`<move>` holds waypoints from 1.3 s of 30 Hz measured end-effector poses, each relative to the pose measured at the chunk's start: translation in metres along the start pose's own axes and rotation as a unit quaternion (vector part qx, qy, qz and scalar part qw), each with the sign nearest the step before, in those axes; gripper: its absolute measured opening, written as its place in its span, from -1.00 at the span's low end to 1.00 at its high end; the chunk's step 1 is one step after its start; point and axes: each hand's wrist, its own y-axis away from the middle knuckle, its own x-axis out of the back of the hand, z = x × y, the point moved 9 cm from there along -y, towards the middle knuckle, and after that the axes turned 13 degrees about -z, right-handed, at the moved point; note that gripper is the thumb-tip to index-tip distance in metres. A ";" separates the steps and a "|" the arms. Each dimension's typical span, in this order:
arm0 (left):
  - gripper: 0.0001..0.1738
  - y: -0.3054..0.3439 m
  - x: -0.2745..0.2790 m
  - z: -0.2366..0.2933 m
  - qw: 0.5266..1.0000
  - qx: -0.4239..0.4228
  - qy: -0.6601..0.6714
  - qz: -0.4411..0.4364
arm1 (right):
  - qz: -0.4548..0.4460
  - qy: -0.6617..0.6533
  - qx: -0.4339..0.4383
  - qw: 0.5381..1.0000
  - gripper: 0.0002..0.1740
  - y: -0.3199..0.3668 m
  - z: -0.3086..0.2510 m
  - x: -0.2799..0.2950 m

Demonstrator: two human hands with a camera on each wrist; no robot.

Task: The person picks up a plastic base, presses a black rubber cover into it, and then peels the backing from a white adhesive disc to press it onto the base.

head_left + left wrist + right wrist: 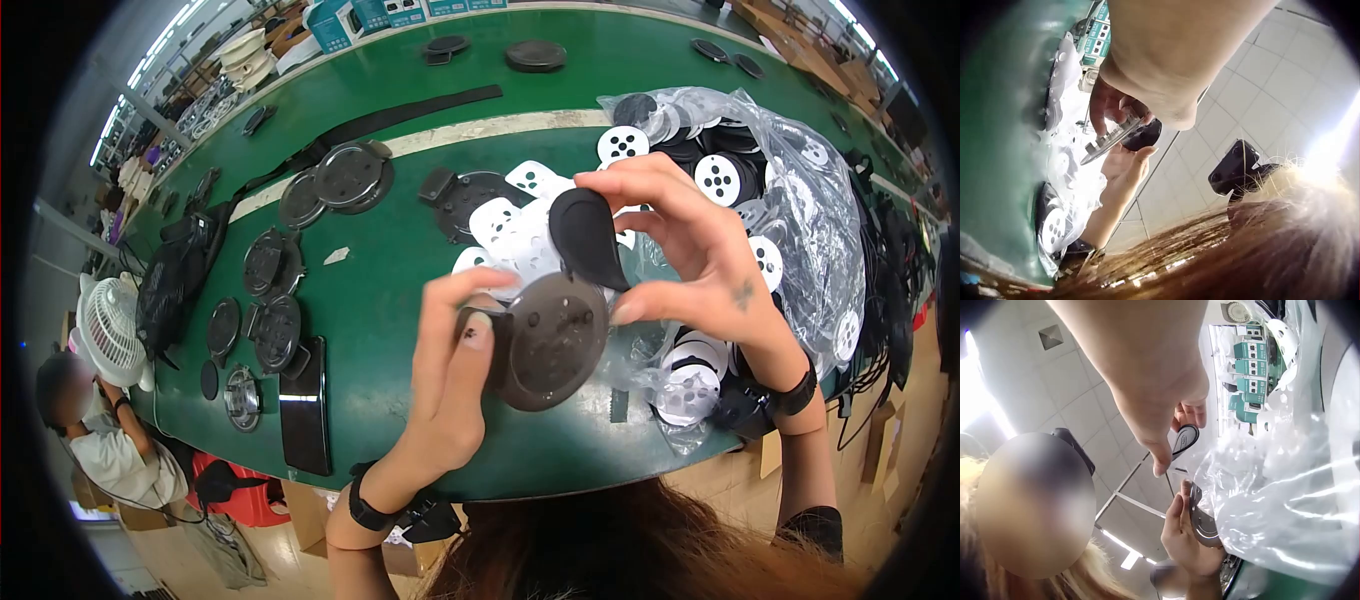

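In the head view the left hand [450, 380] pinches a dark translucent round disc [555, 345] by the clip part at its left side. Just above and right of the disc, the right hand [700, 250] holds a black curved pad [585, 238] between fingers and thumb, the pad bent and its lower end close to the disc; whether they touch I cannot tell. The left wrist view has the disc [1113, 140] edge-on in the left hand [1113, 103]. From the right wrist, the pad [1185, 439] shows a pale rim in the right hand [1163, 431].
Clear plastic bags [800, 230] with white dotted discs and black pieces lie at the right. More dark discs [350, 178] are spread at the left, near a phone [304, 410] and a black strap [400, 115]. White pieces [535, 180] lie behind the hands. A person [110, 440] is at far left.
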 end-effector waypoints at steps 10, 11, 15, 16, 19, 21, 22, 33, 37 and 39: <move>-0.52 0.004 0.002 0.011 0.993 -0.073 0.079 0.057 | 0.039 -0.287 -0.120 0.950 -0.19 0.002 0.025 -0.009; -0.54 0.004 0.001 0.010 0.993 -0.074 0.074 0.050 | 0.033 -0.307 -0.115 0.944 -0.24 0.002 0.025 -0.011; -0.63 0.005 -0.003 0.012 0.989 -0.106 0.097 0.039 | 0.046 -0.314 -0.114 0.941 -0.53 0.003 0.027 -0.013; -0.63 0.005 -0.004 0.011 0.989 -0.106 0.097 0.039 | 0.047 -0.314 -0.114 0.941 -0.53 0.003 0.026 -0.013; -0.67 0.006 -0.006 0.012 0.986 -0.130 0.104 0.021 | 0.056 -0.239 -0.122 0.962 -0.62 0.003 0.019 -0.010; -0.68 0.005 -0.008 0.012 0.987 -0.132 0.097 0.007 | 0.084 -0.229 -0.120 0.962 -0.71 0.005 0.020 -0.007; -0.68 0.005 -0.009 0.012 0.987 -0.131 0.098 0.007 | 0.085 -0.229 -0.121 0.962 -0.71 0.005 0.023 -0.008; -0.69 0.005 -0.008 0.011 0.986 -0.130 0.101 0.008 | 0.105 0.037 0.013 0.994 -0.73 0.005 -0.001 -0.006; -0.70 0.004 -0.009 0.011 0.987 -0.124 0.105 0.011 | 0.108 0.073 0.023 0.991 -0.71 0.005 -0.007 -0.008; -0.70 0.004 -0.008 0.010 0.987 -0.118 0.111 0.013 | 0.119 0.109 0.029 0.986 -0.72 0.006 -0.012 -0.009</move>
